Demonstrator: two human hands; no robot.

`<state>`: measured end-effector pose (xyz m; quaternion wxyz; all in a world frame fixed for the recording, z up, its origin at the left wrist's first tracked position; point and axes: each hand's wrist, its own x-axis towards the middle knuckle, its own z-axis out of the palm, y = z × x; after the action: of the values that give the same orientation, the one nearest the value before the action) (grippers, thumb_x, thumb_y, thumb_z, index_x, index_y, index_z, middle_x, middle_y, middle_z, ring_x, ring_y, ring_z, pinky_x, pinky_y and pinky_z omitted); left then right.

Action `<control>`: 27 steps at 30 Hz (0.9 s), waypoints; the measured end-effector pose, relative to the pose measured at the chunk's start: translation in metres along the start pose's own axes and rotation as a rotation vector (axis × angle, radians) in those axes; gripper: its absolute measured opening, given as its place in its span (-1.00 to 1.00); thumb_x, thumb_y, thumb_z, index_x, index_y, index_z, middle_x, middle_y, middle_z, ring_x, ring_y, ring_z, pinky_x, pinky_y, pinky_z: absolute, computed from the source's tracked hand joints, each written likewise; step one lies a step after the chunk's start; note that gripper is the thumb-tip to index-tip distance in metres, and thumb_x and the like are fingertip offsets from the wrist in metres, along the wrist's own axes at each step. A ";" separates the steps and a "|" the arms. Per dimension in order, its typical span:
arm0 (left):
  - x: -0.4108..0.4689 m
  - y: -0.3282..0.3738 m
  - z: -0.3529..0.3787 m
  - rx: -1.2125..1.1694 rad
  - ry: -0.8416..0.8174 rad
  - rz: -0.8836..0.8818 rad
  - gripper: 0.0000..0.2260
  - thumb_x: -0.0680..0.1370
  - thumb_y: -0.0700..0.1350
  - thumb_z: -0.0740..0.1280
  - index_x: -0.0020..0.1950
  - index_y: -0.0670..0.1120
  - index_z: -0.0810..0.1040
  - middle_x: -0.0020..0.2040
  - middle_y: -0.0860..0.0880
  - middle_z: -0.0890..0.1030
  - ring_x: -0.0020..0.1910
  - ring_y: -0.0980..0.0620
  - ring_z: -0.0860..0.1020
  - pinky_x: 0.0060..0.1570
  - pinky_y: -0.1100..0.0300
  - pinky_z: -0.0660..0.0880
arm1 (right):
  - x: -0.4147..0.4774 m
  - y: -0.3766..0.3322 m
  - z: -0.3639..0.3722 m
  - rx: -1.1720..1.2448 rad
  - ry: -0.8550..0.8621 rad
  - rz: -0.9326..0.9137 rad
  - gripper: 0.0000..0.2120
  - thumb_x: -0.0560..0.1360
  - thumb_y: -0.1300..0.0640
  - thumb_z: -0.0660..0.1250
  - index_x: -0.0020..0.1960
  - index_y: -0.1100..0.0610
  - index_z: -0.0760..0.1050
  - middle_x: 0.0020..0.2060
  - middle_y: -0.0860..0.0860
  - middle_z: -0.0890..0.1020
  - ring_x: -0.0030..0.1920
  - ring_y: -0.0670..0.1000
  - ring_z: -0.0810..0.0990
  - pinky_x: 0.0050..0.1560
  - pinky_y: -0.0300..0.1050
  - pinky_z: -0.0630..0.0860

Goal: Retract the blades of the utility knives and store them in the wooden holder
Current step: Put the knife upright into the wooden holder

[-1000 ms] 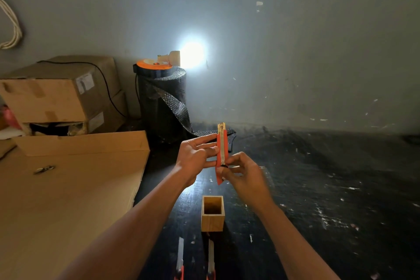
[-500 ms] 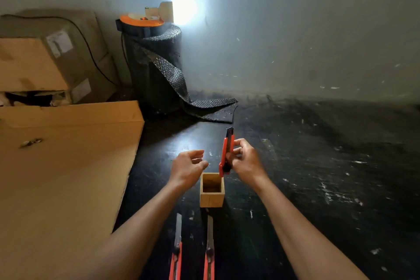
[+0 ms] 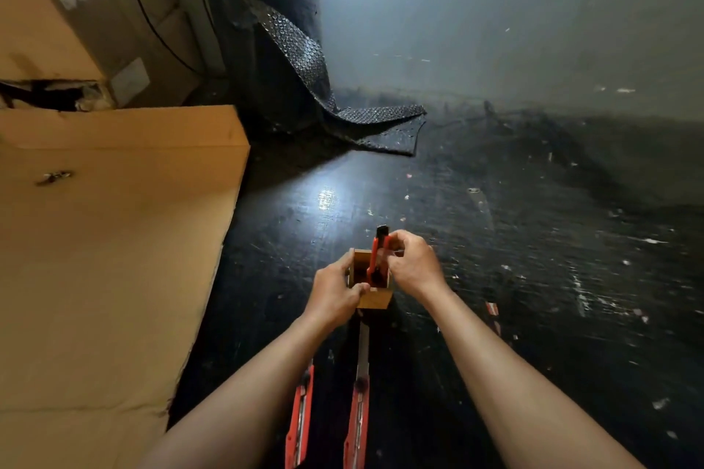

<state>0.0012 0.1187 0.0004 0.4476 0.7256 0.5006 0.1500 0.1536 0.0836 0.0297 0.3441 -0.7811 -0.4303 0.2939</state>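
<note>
A small square wooden holder (image 3: 375, 299) stands on the dark floor. My left hand (image 3: 335, 287) grips its left wall. My right hand (image 3: 413, 263) pinches the upper part of a red utility knife (image 3: 377, 257), which stands tilted with its lower end inside the holder and its black end cap up. Two more red utility knives lie on the floor nearer to me: one (image 3: 301, 415) partly under my left forearm, the other (image 3: 358, 404) to its right with a long blade extended toward the holder.
A large flat cardboard sheet (image 3: 106, 259) covers the floor on the left, cardboard boxes (image 3: 76, 23) behind it. A black roll of bubble wrap (image 3: 274, 30) stands against the wall, its loose end trailing on the floor. Small white scraps dot the dark floor.
My right hand has lowered the red knife into the holder. My left hand has closed on the holder's side. The view has tipped downward.
</note>
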 end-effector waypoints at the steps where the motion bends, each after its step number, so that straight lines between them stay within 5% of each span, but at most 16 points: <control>1: -0.001 0.000 0.000 0.006 0.007 0.022 -0.52 0.52 -0.18 0.51 0.41 0.06 0.54 0.18 0.07 0.69 0.17 0.14 0.58 0.26 0.13 0.54 | 0.001 0.001 0.001 -0.018 -0.006 0.003 -0.94 0.56 0.17 0.38 0.00 0.07 0.62 -0.12 -0.04 0.69 -0.22 -0.20 0.59 -0.42 -0.40 0.37; 4: -0.002 -0.002 0.000 -0.018 0.012 0.029 -0.56 0.53 -0.20 0.49 0.39 0.05 0.56 0.03 0.20 0.59 0.11 0.18 0.52 0.18 0.23 0.46 | 0.005 0.005 0.001 -0.058 0.014 0.038 -0.92 0.53 0.20 0.39 -0.03 0.06 0.64 -0.15 -0.02 0.71 -0.17 -0.04 0.64 -0.35 -0.25 0.41; 8: -0.001 -0.003 0.002 -0.033 0.004 0.031 -0.55 0.54 -0.19 0.49 0.41 0.06 0.55 0.11 0.12 0.63 0.17 0.14 0.53 0.28 0.10 0.48 | 0.008 0.009 0.000 -0.081 0.049 0.055 -0.91 0.53 0.20 0.39 -0.02 0.08 0.65 -0.16 -0.01 0.71 -0.13 0.00 0.67 -0.29 -0.20 0.48; 14: -0.006 0.000 0.000 -0.004 0.031 0.028 -0.54 0.52 -0.15 0.51 0.40 0.08 0.56 0.19 -0.02 0.71 0.25 -0.04 0.63 0.23 0.08 0.55 | -0.001 0.010 -0.008 -0.062 0.083 0.054 -0.76 0.53 0.15 0.43 0.19 0.13 0.62 0.06 0.05 0.71 0.08 0.05 0.67 0.12 0.02 0.62; 19: -0.032 0.002 -0.001 -0.010 0.171 -0.006 -0.48 0.53 -0.17 0.50 0.48 -0.16 0.48 0.37 -0.14 0.61 0.37 -0.10 0.56 0.34 0.05 0.49 | -0.029 0.012 -0.014 -0.071 0.097 0.046 -0.69 0.53 0.11 0.43 0.26 0.13 0.57 0.10 0.05 0.69 0.11 0.04 0.65 0.13 -0.01 0.60; 23: -0.064 -0.011 0.005 0.010 0.205 0.012 -0.69 0.54 -0.20 0.46 0.28 -0.07 0.63 0.15 -0.04 0.71 0.17 0.02 0.66 0.16 0.17 0.59 | -0.064 0.025 -0.004 -0.103 0.053 0.094 -0.71 0.54 0.14 0.41 0.26 0.11 0.55 0.13 0.04 0.67 0.14 0.03 0.63 0.12 -0.04 0.60; 27: -0.091 -0.025 0.017 0.085 0.117 -0.042 -0.73 0.53 -0.16 0.46 0.22 -0.02 0.65 0.06 0.04 0.71 0.14 0.03 0.66 0.18 0.03 0.63 | -0.100 0.047 0.017 -0.137 -0.023 0.191 -0.72 0.53 0.12 0.42 0.24 0.04 0.56 0.08 0.00 0.68 0.11 0.00 0.64 0.10 -0.02 0.61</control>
<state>-0.0432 0.0342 -0.0083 0.3895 0.7233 0.5468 0.1614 0.1172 -0.0171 -0.0012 0.2553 -0.8367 -0.3770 0.3043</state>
